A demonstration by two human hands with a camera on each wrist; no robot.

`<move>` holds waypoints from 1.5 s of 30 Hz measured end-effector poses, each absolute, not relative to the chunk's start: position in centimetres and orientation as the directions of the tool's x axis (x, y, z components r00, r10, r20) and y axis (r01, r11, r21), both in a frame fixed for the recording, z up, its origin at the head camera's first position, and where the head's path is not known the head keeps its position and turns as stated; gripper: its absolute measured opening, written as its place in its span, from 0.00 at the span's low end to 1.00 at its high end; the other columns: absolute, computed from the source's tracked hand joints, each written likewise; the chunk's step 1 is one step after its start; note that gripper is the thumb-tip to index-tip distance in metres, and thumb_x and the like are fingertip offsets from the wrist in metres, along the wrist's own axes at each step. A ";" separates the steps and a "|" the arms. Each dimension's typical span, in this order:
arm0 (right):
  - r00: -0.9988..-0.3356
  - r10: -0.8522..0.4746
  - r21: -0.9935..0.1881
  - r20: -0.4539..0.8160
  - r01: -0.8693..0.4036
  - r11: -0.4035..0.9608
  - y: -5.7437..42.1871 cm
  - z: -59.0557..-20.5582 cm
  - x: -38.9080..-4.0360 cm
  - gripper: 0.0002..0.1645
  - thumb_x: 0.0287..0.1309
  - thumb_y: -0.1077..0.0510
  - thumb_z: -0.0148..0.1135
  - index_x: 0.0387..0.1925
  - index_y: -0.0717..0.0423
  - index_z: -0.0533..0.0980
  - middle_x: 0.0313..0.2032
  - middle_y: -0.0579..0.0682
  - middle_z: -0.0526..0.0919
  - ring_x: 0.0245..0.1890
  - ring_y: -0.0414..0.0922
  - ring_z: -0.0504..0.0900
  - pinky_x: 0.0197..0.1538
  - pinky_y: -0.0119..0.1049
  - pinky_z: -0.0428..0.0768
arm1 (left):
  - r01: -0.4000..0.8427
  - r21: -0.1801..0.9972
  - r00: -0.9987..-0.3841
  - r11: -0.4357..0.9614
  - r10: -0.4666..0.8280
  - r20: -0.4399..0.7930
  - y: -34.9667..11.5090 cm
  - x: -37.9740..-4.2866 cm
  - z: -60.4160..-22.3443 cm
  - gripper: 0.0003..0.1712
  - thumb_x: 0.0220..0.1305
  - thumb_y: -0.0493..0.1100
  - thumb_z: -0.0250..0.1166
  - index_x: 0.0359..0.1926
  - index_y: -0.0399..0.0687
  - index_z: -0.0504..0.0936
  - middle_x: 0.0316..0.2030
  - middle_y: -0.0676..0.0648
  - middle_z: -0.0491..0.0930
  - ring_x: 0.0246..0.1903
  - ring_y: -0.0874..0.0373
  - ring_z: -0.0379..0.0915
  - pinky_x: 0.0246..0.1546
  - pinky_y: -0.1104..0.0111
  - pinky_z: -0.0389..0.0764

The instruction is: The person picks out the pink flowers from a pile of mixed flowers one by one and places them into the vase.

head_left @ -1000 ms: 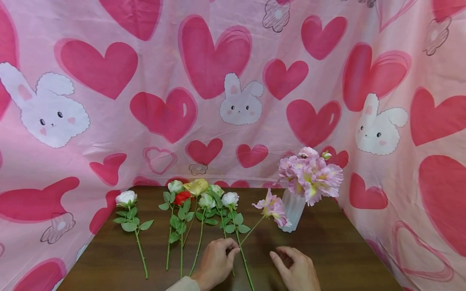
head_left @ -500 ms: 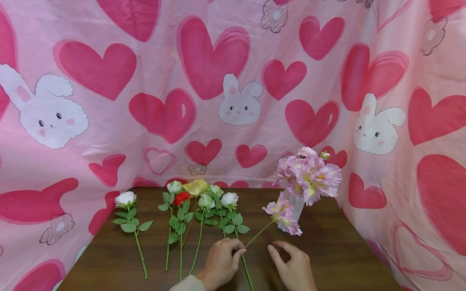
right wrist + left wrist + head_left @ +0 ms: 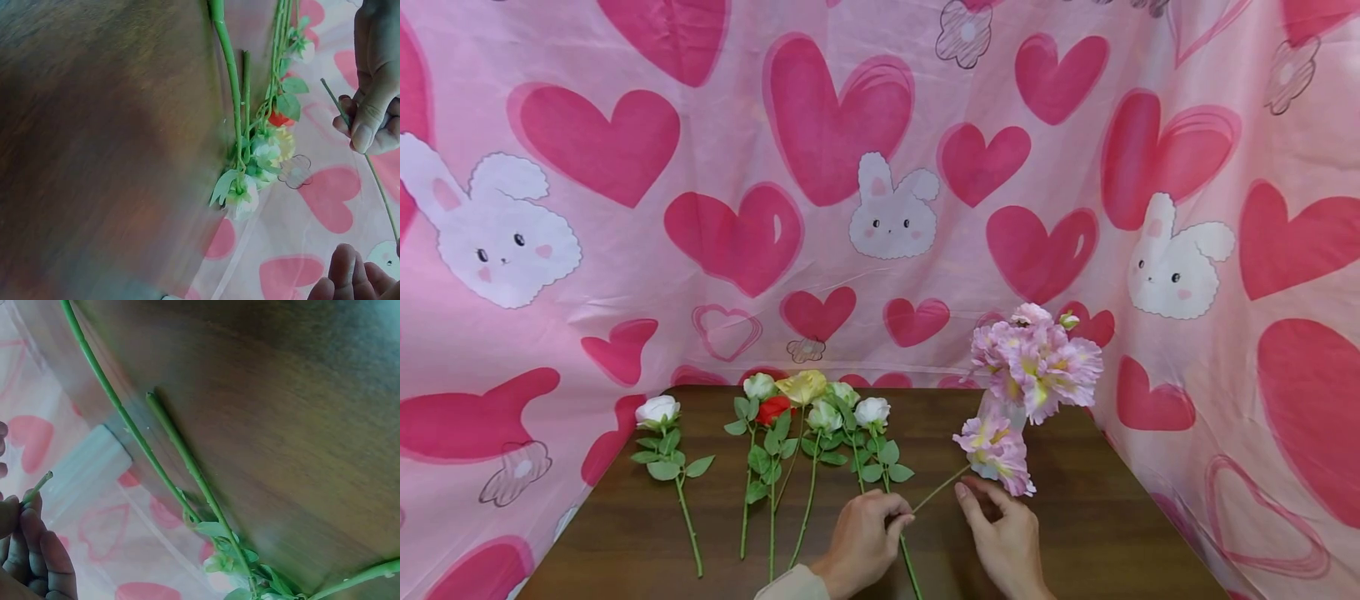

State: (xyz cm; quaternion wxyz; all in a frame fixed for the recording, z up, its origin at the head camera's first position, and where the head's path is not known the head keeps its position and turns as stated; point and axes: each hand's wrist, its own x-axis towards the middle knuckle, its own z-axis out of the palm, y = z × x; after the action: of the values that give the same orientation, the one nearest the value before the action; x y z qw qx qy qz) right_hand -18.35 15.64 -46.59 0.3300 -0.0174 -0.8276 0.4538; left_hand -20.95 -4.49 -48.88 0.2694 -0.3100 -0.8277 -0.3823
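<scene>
My left hand (image 3: 868, 537) pinches the thin stem of a pink artificial flower (image 3: 996, 454), close to its cut end. The ruffled, yellow-centred bloom leans up to the right, overlapping the white vase (image 3: 1017, 417) behind it. In the left wrist view the short stem end (image 3: 41, 485) sticks out past the thumb and fingers. My right hand (image 3: 1007, 533) hovers below the bloom with fingers loosely bent, fingertips right by the stem. In the right wrist view, the stem (image 3: 379, 184) runs from my left hand toward the right hand's fingers (image 3: 344, 275). Several pink blooms (image 3: 1037, 358) fill the vase.
Left of my hands, several artificial roses lie on the brown table (image 3: 1097, 517), among them a red rose (image 3: 773, 409), a yellow one (image 3: 802, 386) and a white one (image 3: 872, 412). Another white rose (image 3: 658, 410) lies apart at far left. A pink heart-print cloth (image 3: 730, 125) hangs behind.
My left hand has moved right with the pink flower, whose bloom has tilted right and lower, now in front of the vase. My right hand has come up nearer to the stem.
</scene>
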 end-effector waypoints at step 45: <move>-0.710 0.371 -0.801 0.598 -0.532 0.275 14.7 -46.4 -18.3 0.09 0.57 0.74 0.69 0.26 0.61 0.85 0.21 0.53 0.86 0.15 0.39 0.82 0.26 0.25 0.76 | 0.731 0.438 -0.653 0.522 0.352 0.670 -4.0 -20.9 -48.8 0.03 0.60 0.43 0.76 0.33 0.58 0.89 0.26 0.63 0.81 0.25 0.71 0.69 0.26 0.83 0.64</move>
State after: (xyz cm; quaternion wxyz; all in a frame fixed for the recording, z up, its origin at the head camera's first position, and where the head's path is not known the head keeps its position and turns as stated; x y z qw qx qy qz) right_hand -18.32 14.74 -46.35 0.3762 0.0572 -0.7041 0.5995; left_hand -20.90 -4.01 -48.78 0.2600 -0.3253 -0.8328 -0.3648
